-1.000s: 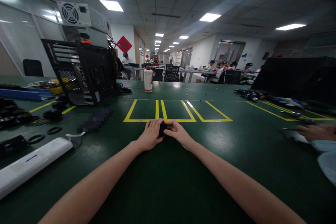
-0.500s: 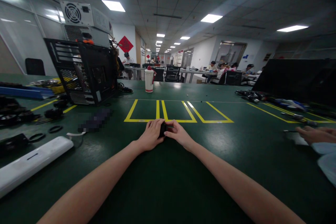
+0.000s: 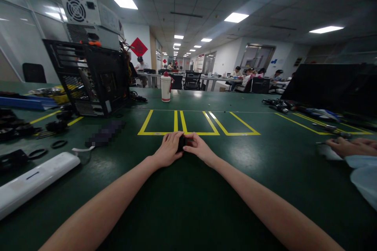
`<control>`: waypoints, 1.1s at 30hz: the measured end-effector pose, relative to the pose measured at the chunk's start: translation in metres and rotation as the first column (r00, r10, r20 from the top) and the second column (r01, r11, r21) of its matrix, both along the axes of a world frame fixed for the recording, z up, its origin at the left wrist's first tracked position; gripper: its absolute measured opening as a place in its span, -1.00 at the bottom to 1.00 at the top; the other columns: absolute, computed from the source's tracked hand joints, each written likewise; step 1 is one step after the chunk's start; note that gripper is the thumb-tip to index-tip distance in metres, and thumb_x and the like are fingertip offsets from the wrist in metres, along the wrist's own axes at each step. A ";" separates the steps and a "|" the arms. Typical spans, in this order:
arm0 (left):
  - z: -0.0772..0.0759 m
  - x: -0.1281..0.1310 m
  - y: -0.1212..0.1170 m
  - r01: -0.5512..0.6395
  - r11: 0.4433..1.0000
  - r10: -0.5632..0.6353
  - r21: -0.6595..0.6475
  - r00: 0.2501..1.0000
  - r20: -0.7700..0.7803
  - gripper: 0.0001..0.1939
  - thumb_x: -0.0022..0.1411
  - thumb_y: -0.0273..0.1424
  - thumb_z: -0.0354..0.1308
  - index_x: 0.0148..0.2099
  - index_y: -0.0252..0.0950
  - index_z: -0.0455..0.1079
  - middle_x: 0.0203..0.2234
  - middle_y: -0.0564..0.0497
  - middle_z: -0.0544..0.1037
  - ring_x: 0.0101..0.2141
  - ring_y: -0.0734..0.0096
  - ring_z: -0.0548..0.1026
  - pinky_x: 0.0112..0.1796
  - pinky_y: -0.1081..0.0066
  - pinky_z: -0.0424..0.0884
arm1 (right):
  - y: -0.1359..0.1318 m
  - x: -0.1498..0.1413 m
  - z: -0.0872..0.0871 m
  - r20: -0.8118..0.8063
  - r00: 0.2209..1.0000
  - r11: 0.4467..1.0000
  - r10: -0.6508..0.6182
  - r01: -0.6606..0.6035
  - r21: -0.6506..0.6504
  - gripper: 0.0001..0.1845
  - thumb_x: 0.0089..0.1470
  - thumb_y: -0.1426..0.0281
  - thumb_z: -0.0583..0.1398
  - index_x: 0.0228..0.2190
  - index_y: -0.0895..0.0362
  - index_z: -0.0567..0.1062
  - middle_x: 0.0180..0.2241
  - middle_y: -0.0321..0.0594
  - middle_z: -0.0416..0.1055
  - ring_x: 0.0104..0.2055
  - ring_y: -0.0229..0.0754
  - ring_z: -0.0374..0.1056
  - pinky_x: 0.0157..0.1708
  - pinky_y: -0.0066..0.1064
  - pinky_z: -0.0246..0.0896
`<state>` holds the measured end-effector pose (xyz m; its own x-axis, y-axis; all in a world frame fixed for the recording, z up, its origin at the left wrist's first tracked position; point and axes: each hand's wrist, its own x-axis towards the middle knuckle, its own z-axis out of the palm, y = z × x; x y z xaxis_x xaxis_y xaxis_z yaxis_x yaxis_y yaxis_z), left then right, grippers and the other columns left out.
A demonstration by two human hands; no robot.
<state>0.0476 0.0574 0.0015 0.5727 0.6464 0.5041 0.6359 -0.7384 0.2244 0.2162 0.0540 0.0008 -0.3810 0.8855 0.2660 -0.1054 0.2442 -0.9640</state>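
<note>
My left hand (image 3: 169,150) and my right hand (image 3: 199,147) meet on the green table (image 3: 188,196), just in front of the yellow taped boxes (image 3: 197,123). Both are closed round a small black object (image 3: 182,143) held between them; most of it is hidden by my fingers, so I cannot make out what it is. My forearms stretch out flat over the table toward it.
An open black computer case (image 3: 91,78) with a power supply on top stands at the left. A white bottle (image 3: 165,88) is behind the boxes. A long white bar (image 3: 35,178), black rings and parts lie at the left. Another person's hands (image 3: 349,147) rest at the right edge beside tools.
My hands stay together on the small black object. The view has shifted slightly; nothing else has visibly moved.
</note>
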 end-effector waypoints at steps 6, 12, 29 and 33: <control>-0.003 0.002 0.003 -0.012 1.000 0.012 0.016 1.000 -0.015 -0.40 0.03 -0.41 0.05 0.09 -0.27 -0.13 -0.01 -0.13 0.15 0.03 0.17 0.12 0.01 0.10 0.03 | 0.002 -0.001 0.000 0.072 0.992 0.993 -0.106 0.103 0.055 -0.69 -0.13 0.34 0.17 -0.26 0.09 0.31 -0.19 -0.24 0.29 -0.15 -0.24 0.25 -0.09 -0.29 0.13; -0.005 0.002 0.005 -0.026 0.999 0.027 0.037 0.999 -0.027 -0.40 0.02 -0.41 0.05 0.09 -0.28 -0.12 -0.01 -0.14 0.15 0.02 0.16 0.13 0.00 0.10 0.03 | 0.006 0.001 -0.001 0.045 0.999 0.999 -0.021 0.022 -0.036 -0.59 -0.22 0.40 0.23 -0.23 0.10 0.30 -0.19 -0.24 0.29 -0.17 -0.22 0.27 -0.07 -0.25 0.11; -0.003 0.001 0.004 -0.013 1.000 0.014 0.028 1.000 -0.026 -0.39 0.02 -0.42 0.05 0.09 -0.28 -0.13 -0.02 -0.13 0.16 0.02 0.18 0.11 0.01 0.12 0.01 | 0.002 0.000 0.003 0.002 1.000 0.999 0.003 -0.003 -0.033 -0.60 -0.26 0.45 0.25 -0.28 0.09 0.30 -0.21 -0.26 0.28 -0.16 -0.23 0.27 -0.10 -0.27 0.13; -0.004 0.002 0.005 -0.018 0.999 0.019 0.031 1.000 -0.015 -0.40 0.03 -0.42 0.05 0.09 -0.28 -0.13 -0.03 -0.14 0.17 0.02 0.19 0.12 0.01 0.12 0.02 | 0.001 0.000 0.002 -0.001 0.999 0.999 -0.049 0.049 0.000 -0.70 -0.19 0.39 0.21 -0.32 0.09 0.32 -0.23 -0.27 0.28 -0.17 -0.24 0.27 -0.11 -0.28 0.14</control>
